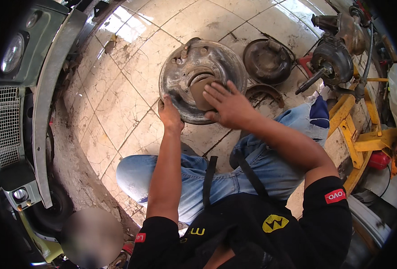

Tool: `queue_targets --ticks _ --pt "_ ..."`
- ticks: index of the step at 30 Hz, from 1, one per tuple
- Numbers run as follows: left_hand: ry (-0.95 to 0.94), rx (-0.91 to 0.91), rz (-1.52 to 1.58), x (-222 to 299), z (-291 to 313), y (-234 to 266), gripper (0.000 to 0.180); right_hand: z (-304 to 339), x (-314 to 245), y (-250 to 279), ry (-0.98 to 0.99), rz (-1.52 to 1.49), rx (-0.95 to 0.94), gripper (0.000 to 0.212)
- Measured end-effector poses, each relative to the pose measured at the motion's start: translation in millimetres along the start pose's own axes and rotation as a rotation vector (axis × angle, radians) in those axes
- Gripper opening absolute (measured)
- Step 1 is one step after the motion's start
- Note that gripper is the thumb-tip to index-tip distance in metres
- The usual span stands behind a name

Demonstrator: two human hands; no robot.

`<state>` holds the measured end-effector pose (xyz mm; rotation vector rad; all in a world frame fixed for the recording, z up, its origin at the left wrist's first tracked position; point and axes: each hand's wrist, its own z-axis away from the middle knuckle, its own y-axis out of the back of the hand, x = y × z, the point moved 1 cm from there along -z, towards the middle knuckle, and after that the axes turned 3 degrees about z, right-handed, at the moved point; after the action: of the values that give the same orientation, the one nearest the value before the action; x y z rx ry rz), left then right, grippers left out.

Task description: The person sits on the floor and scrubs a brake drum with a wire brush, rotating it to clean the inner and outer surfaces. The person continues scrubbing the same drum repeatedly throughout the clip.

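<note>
A large round, worn metal brake backing plate [234,62] is in front of me, with a central hole and small cylinders at its upper left. My left hand [170,115] grips its lower-left rim, thumb on top and the other fingers partly hidden. My right hand [227,105] lies over the plate's lower right, fingers extended on a brown sheet that looks like sandpaper [200,93]. The sheet bends across the central hole and covers part of it. The thumb lies close to the lower rim; its exact hold on the sheet is partly hidden.
A second dark backing plate [266,62] lies on the tiled floor [126,89] to the right, beside a curved brake shoe [265,93]. An axle assembly [333,60] and yellow stand [357,139] are further right. A vehicle front [17,112] stands left; a blurred round area is lower left.
</note>
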<state>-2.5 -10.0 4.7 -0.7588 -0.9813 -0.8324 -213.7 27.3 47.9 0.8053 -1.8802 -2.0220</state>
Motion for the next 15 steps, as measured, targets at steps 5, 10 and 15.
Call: queue_targets --ticks 5,10,15 --pt "-0.03 0.046 -0.132 -3 -1 6 0.036 -1 7 2 -0.138 0.104 0.05 0.07" --pt "-0.065 0.078 -0.15 -6 8 1 0.035 3 9 5 -0.094 0.025 0.037 0.074" --pt "-0.137 0.028 -0.213 -5 -2 12 0.044 12 -19 1 0.043 0.04 -0.063 0.071"
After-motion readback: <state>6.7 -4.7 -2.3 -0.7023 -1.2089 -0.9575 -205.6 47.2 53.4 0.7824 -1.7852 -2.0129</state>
